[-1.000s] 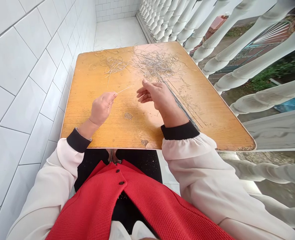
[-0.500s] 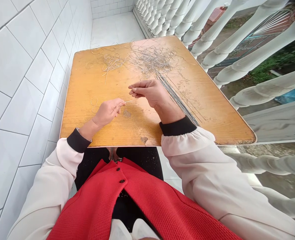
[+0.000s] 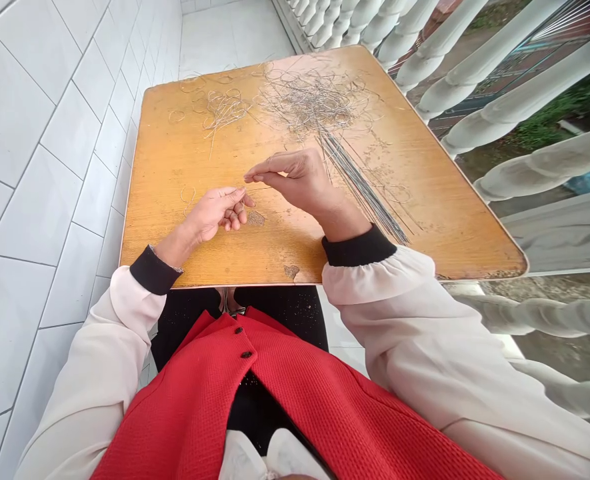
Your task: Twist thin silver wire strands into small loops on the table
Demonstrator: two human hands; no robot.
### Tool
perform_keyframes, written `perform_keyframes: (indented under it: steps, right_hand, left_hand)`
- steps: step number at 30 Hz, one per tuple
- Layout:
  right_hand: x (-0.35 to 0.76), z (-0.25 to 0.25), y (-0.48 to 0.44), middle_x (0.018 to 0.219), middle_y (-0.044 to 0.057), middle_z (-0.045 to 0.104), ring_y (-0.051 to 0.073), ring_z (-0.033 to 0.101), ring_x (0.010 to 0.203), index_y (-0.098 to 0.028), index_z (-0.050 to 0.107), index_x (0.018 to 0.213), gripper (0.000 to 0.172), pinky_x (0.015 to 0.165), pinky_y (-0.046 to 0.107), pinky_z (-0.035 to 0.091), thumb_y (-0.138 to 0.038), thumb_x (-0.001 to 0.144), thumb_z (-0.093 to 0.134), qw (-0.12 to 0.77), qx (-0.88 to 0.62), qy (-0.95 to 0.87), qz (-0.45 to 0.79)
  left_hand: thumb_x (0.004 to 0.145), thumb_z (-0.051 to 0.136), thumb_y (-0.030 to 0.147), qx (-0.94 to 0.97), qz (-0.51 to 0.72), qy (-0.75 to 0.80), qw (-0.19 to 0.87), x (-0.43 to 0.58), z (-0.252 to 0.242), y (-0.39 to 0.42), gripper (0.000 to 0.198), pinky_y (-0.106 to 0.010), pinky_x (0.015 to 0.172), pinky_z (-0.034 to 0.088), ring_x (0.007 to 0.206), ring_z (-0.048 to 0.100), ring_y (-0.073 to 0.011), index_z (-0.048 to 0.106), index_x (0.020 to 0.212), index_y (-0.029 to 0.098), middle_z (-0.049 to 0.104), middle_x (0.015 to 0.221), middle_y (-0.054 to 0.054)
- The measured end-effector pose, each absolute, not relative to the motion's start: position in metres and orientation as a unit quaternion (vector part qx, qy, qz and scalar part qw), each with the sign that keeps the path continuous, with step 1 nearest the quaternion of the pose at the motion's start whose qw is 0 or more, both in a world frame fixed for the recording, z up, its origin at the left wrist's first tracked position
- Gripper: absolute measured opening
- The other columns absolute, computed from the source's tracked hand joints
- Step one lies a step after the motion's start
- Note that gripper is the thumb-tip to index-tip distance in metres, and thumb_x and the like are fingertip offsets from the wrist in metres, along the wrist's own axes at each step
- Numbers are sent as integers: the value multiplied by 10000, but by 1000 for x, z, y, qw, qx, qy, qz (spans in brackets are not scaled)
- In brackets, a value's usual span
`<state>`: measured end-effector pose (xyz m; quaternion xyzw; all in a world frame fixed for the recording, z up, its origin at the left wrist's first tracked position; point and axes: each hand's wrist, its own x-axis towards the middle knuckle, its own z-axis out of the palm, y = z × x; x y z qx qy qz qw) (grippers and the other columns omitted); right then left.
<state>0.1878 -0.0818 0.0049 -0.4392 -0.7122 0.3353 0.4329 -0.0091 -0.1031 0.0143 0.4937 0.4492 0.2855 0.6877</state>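
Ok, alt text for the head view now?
Left hand and right hand close together over a brown table; any strand between them is too fine to confirm. Beyond lie a small pale tangle and a larger grey tangle of strands, with a straight dark bundle beside the right hand.

The right hand (image 3: pixel 299 177) is closer to the left hand (image 3: pixel 219 212), its fingers — spread apart a second ago — now drawn together at the tips. The left hand is turned so that its curled lower fingers show; the white strand (image 3: pixel 243 205) that stuck out straight is now a small curve among them. A thin loop (image 3: pixel 188 201) now shows beside it.
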Motion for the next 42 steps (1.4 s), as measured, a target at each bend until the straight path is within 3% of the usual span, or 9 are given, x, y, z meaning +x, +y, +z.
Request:
perform_keyframes:
  steps: [6,12,24,33,42]
  right_hand:
    - [188,10,-82,930,17,815,245,751,1029,-325,833,855,163,995,401,584,-192,902,751,394,-443,-744,309]
    - [195,5,-78,911,35,797,237,744,994,-310,830,890,180,979,406,559,-240,968,684,383,-393,-800,243]
    - [191,14,-82,900,29,803,255,738,1010,-320,825,842,145,967,404,578,-206,891,750,399,-452,-739,300]
    - [198,11,-81,1066,35,828,265,739,1062,-323,827,914,173,986,433,579,-313,967,662,367,-424,-798,219]
    - [203,11,-79,1021,27,816,243,724,1007,-324,814,905,241,995,430,544,-270,985,593,341,-355,-848,196]
  left_hand:
    - [1120,495,297,482,282,454,694,-11,10,-102,377,-151,405,315,384,523,-31,658,819,139,625,545,31]
    - [1108,524,360,480,267,438,712,-15,4,-98,382,-155,427,343,411,536,-36,679,835,142,645,575,15]
    - [1116,505,344,509,287,421,694,-13,10,-102,367,-148,418,357,411,561,-37,666,854,145,648,586,26]
    - [1090,536,481,533,301,410,677,-13,9,-103,378,-158,495,474,537,707,-90,681,969,153,749,688,-18]
    - [1112,471,346,503,287,387,718,-16,10,-105,303,-207,586,580,677,809,-163,656,969,153,814,779,-72]
